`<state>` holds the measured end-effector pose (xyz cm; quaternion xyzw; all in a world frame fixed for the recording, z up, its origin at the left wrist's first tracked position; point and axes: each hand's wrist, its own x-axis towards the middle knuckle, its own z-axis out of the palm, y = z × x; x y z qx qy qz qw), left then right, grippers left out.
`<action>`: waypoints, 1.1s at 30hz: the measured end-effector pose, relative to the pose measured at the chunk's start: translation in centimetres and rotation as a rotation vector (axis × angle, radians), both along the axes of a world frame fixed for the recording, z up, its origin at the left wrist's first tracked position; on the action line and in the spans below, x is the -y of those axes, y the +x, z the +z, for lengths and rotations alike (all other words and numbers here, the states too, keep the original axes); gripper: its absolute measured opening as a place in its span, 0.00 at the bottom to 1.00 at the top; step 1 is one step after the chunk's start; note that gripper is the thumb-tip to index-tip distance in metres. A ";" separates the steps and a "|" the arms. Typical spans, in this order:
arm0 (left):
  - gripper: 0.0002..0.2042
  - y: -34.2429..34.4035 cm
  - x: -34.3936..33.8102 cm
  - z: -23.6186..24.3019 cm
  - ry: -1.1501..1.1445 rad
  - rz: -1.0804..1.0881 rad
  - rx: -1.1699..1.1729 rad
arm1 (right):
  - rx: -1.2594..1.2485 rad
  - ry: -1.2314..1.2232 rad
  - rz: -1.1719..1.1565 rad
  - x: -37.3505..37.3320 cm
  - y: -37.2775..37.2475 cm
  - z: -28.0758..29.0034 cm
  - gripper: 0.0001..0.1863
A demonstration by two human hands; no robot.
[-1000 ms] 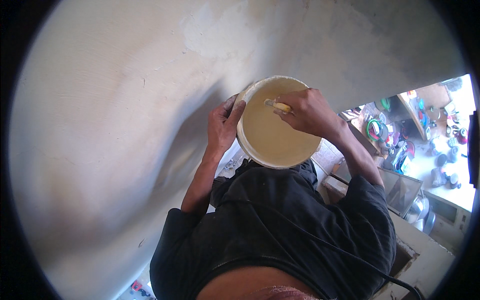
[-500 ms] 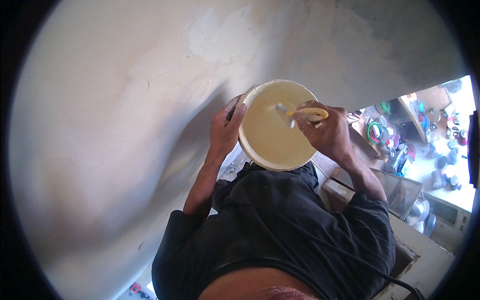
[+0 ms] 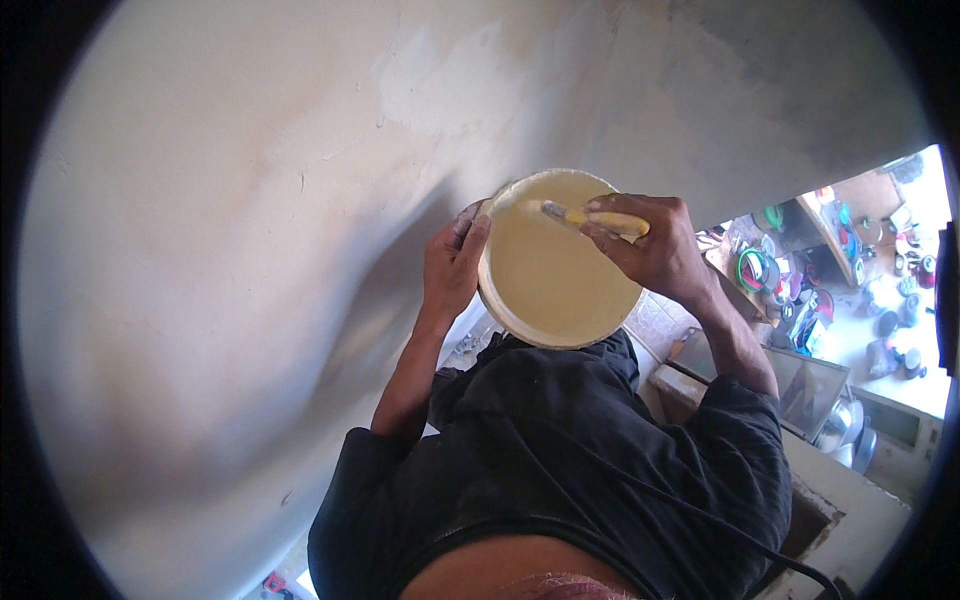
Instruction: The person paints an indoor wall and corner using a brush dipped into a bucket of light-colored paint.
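A round bucket with pale yellowish liquid, like paint, is in front of my body. Its left rim is gripped by my left hand, thumb on top and fingers around the outer side. My right hand is closed on the yellow handle of a paintbrush over the right part of the bucket. The brush tilts to the left, and its metal band shows above the liquid. The bristle end meets the paint near the far left inside of the bucket, where the bristles are hard to see.
A pale wall with cracks and patchy plaster rises close on the left and ahead. Below on the right, a cluttered area holds a green round item and metal pots. A dark cable runs along my right side.
My right hand has tipped the brush flatter and shifted its bristle end left and toward the bucket's far rim. The left hand keeps its hold on the bucket.
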<state>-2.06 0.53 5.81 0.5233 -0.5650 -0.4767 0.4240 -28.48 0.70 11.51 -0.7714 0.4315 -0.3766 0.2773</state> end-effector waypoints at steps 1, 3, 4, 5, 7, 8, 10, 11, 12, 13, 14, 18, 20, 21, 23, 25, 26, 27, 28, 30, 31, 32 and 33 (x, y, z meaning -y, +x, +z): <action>0.18 0.0 0.0 0.1 0.014 -0.003 -0.026 | -0.080 -0.134 0.029 0.4 -0.2 -0.1 0.10; 0.18 0.0 0.0 -0.1 0.028 -0.011 -0.039 | -0.156 -0.306 0.107 1.0 -0.6 -0.8 0.12; 0.18 0.0 0.1 -0.3 0.035 -0.018 -0.047 | -0.197 -0.391 0.143 1.1 -0.7 -1.2 0.13; 0.18 0.0 0.3 -0.4 0.035 -0.024 -0.028 | -0.272 -0.408 0.129 0.9 -0.7 -1.5 0.14; 0.19 0.0 0.4 -0.3 0.035 -0.023 0.010 | -0.418 -0.439 0.113 0.3 -0.5 -1.6 0.15; 0.19 -0.1 0.4 -0.6 0.042 -0.018 -0.019 | -0.399 -0.466 0.086 0.0 -0.6 -1.5 0.15; 0.19 -0.1 0.3 -1.2 0.057 0.003 -0.075 | -0.354 -0.519 0.044 -0.5 -0.8 -0.9 0.14; 0.19 0.0 0.3 -1.2 0.046 0.010 -0.067 | -0.332 -0.529 0.003 -0.8 -1.0 -0.5 0.13; 0.19 -0.1 0.2 -1.2 0.041 0.016 -0.059 | -0.311 -0.532 -0.038 -1.3 -1.3 -0.1 0.13; 0.19 -0.1 0.2 -1.2 0.036 0.022 -0.052 | -0.290 -0.535 -0.079 -1.7 -1.5 0.4 0.12; 0.19 0.0 0.2 -1.2 0.047 0.028 -0.042 | -0.202 -0.363 -0.129 -2.2 -1.5 1.3 0.10; 0.19 0.0 0.3 -0.5 0.046 0.036 0.006 | 0.053 0.105 -0.146 -3.7 -1.0 2.5 0.06; 0.19 -0.1 0.2 -0.5 0.025 0.026 0.013 | 0.128 0.311 -0.055 -3.9 -0.4 0.9 0.08; 0.19 -0.1 0.3 -0.4 0.012 0.021 0.008 | 0.166 0.409 -0.006 -3.8 -0.1 0.6 0.10; 0.19 -0.1 0.3 -0.3 0.009 0.020 -0.009 | 0.248 0.536 0.024 -3.5 0.6 0.9 0.12; 0.19 -0.1 0.3 -0.6 0.026 0.027 -0.036 | 0.370 0.600 0.026 -2.9 0.8 0.3 0.13; 0.19 0.0 0.2 -0.6 0.030 0.015 -0.007 | 0.339 0.586 -0.009 -2.5 0.6 -0.4 0.11; 0.19 0.0 0.3 -0.1 0.032 -0.002 0.023 | 0.272 0.406 -0.023 -1.9 0.7 -0.5 0.11; 0.19 0.0 0.4 0.2 0.034 -0.019 0.052 | 0.204 0.226 -0.037 -1.2 0.9 -0.6 0.10; 0.19 -0.1 0.4 0.0 0.040 -0.029 0.002 | 0.068 -0.091 -0.061 0.2 0.8 -1.3 0.10; 0.19 -0.1 0.4 -0.2 0.043 -0.032 -0.023 | 0.010 -0.158 -0.020 0.6 0.5 -1.2 0.10; 0.19 0.0 0.5 -0.6 0.043 -0.031 -0.029 | -0.048 -0.226 0.020 0.9 0.2 -1.1 0.10; 0.19 0.1 0.5 -0.9 0.045 -0.028 -0.034 | -0.105 -0.291 0.062 1.0 0.0 -1.0 0.10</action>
